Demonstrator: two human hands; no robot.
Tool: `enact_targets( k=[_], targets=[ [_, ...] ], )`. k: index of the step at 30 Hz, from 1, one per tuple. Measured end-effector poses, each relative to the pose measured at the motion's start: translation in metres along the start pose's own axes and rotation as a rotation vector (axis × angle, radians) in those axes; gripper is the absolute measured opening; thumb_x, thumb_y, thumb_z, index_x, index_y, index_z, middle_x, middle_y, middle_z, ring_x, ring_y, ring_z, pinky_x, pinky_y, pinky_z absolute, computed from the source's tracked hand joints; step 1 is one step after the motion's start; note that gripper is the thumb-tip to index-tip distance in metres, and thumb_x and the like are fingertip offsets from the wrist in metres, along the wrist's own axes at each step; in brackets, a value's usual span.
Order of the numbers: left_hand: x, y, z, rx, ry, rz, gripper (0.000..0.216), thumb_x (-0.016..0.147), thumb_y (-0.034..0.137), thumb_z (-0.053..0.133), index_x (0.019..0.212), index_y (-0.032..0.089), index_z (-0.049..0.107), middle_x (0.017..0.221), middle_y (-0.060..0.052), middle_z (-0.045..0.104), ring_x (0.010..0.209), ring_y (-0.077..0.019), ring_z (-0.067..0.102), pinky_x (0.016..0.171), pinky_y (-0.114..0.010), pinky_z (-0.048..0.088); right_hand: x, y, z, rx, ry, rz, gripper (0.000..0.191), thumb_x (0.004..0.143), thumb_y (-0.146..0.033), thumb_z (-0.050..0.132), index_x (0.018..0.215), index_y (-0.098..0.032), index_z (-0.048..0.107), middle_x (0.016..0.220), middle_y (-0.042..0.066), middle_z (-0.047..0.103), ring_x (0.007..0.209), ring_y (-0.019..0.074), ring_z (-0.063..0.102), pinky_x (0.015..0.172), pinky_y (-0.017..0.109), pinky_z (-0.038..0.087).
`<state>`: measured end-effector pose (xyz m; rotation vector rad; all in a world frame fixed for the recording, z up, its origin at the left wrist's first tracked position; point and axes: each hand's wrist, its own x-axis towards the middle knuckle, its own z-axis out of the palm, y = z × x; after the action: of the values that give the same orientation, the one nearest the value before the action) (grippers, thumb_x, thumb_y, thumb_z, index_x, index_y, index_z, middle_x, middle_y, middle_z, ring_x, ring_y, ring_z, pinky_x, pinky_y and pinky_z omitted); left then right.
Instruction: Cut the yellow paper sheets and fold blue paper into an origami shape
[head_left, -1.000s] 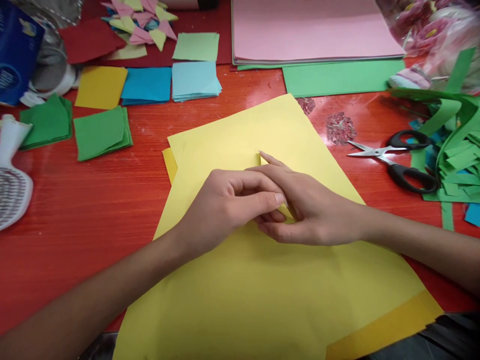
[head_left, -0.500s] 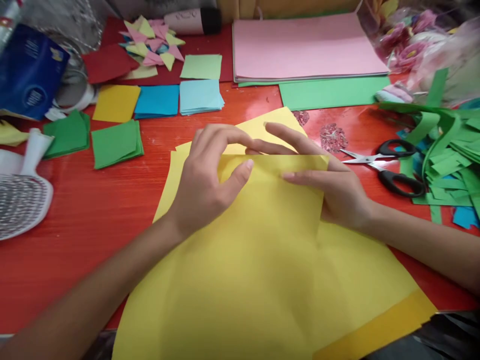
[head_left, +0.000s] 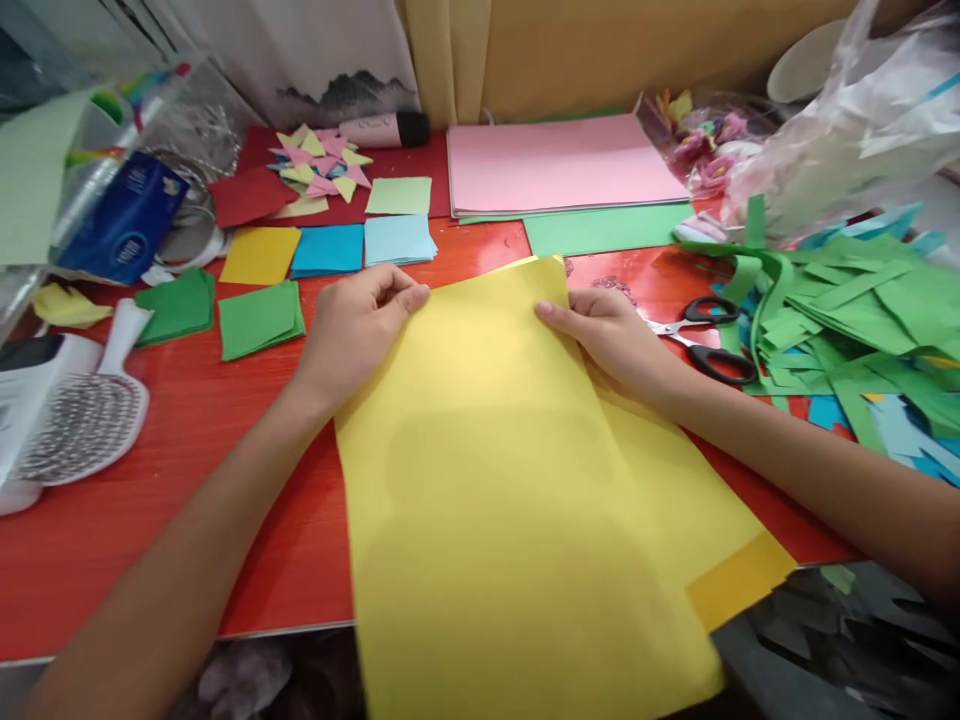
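A large yellow paper sheet [head_left: 495, 480] spans the space between my hands, its lower end hanging past the table's front edge. My left hand [head_left: 360, 330] pinches the sheet's upper left corner between thumb and curled fingers. At the upper right corner, my right hand [head_left: 619, 335] grips the same sheet, thumb on top and fingers behind it. More yellow paper [head_left: 675, 490] lies underneath to the right, with a darker yellow strip [head_left: 742, 580] showing at its corner. Black-handled scissors [head_left: 694, 335] lie just right of my right hand, their blade tips partly hidden.
Green paper strips [head_left: 825, 310] heap up at the right. Small square stacks, among them green [head_left: 261, 320] and blue [head_left: 328, 250], sit at the back left. Behind are pink sheets [head_left: 555, 165] and a folded paper star [head_left: 322, 165]. A hairbrush [head_left: 90, 425] lies at far left.
My hands have moved apart to the sheet's two upper corners. The top sheet now lies turned against the paper beneath. The view has tilted up, showing more of the back.
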<state>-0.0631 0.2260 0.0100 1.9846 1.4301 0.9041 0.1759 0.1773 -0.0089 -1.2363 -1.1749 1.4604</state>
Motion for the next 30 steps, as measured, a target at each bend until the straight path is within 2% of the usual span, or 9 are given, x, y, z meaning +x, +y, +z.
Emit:
enact_targets(
  k=[4, 10, 13, 17, 19, 22, 26, 30],
  targets=[
    [0.005, -0.005, -0.003, -0.076, -0.182, -0.115, 0.017, 0.076, 0.032, 0.063, 0.07, 0.016, 0.063, 0.066, -0.001, 0.061, 0.057, -0.0124, 0.052, 0.051, -0.023, 0.036, 0.01, -0.006, -0.02, -0.076, 0.135, -0.036, 0.026, 0.074, -0.045, 0.071, 0.076, -0.02, 0.069, 0.073, 0.005, 0.07, 0.067, 0.023, 0.069, 0.054, 0.032, 0.057],
    [0.009, -0.01, -0.015, -0.105, -0.205, -0.201, 0.024, 0.074, 0.037, 0.066, 0.066, 0.015, 0.061, 0.065, -0.002, 0.058, 0.054, -0.0095, 0.049, 0.047, -0.021, 0.033, 0.019, 0.0, -0.035, -0.224, 0.221, -0.077, 0.031, 0.076, -0.05, 0.067, 0.076, -0.019, 0.07, 0.074, 0.005, 0.071, 0.061, 0.021, 0.068, 0.049, 0.03, 0.054],
    [0.011, -0.011, -0.022, -0.154, -0.285, -0.263, 0.014, 0.072, 0.029, 0.069, 0.072, 0.016, 0.063, 0.064, 0.0, 0.055, 0.048, -0.0067, 0.044, 0.042, -0.02, 0.029, 0.019, 0.001, -0.034, -0.167, 0.198, -0.088, 0.027, 0.077, -0.045, 0.068, 0.081, -0.019, 0.071, 0.076, 0.005, 0.072, 0.063, 0.0209, 0.069, 0.051, 0.029, 0.054],
    [0.012, -0.012, -0.023, -0.189, -0.299, -0.35, 0.008, 0.073, 0.022, 0.066, 0.073, 0.015, 0.063, 0.06, 0.0, 0.051, 0.044, -0.0051, 0.039, 0.039, -0.02, 0.025, 0.018, 0.0, -0.039, -0.061, 0.009, -0.058, 0.024, 0.07, -0.031, 0.075, 0.09, -0.018, 0.071, 0.086, 0.004, 0.074, 0.069, 0.0213, 0.07, 0.063, 0.032, 0.058],
    [0.011, -0.011, -0.022, -0.194, -0.321, -0.372, 0.007, 0.075, 0.021, 0.065, 0.074, 0.014, 0.064, 0.059, 0.001, 0.051, 0.042, -0.0042, 0.037, 0.038, -0.02, 0.024, 0.018, -0.001, -0.043, -0.051, -0.036, -0.02, 0.025, 0.07, -0.03, 0.076, 0.091, -0.018, 0.071, 0.086, 0.005, 0.074, 0.068, 0.0214, 0.07, 0.063, 0.032, 0.058],
    [0.01, -0.009, -0.021, -0.201, -0.34, -0.362, 0.012, 0.075, 0.024, 0.066, 0.07, 0.014, 0.062, 0.058, 0.001, 0.049, 0.042, -0.0034, 0.036, 0.039, -0.019, 0.023, 0.018, -0.001, -0.045, -0.039, -0.026, -0.004, 0.024, 0.071, -0.032, 0.075, 0.089, -0.018, 0.07, 0.085, 0.005, 0.074, 0.066, 0.0206, 0.07, 0.061, 0.031, 0.058],
    [0.01, -0.009, -0.021, -0.222, -0.294, -0.384, 0.023, 0.075, 0.028, 0.066, 0.063, 0.014, 0.052, 0.059, 0.001, 0.049, 0.047, -0.0035, 0.042, 0.043, -0.017, 0.026, 0.017, -0.001, -0.04, -0.05, 0.049, -0.004, 0.02, 0.071, -0.035, 0.075, 0.079, -0.018, 0.068, 0.076, 0.004, 0.073, 0.059, 0.0185, 0.068, 0.053, 0.028, 0.056],
    [0.01, -0.012, -0.02, -0.246, -0.281, -0.383, 0.031, 0.074, 0.032, 0.069, 0.059, 0.015, 0.049, 0.052, 0.003, 0.045, 0.041, -0.0017, 0.035, 0.042, -0.017, 0.02, 0.017, -0.003, -0.035, -0.068, 0.108, -0.021, 0.022, 0.07, -0.037, 0.076, 0.068, -0.019, 0.064, 0.065, 0.002, 0.069, 0.052, 0.0165, 0.065, 0.044, 0.025, 0.051]
  ],
)
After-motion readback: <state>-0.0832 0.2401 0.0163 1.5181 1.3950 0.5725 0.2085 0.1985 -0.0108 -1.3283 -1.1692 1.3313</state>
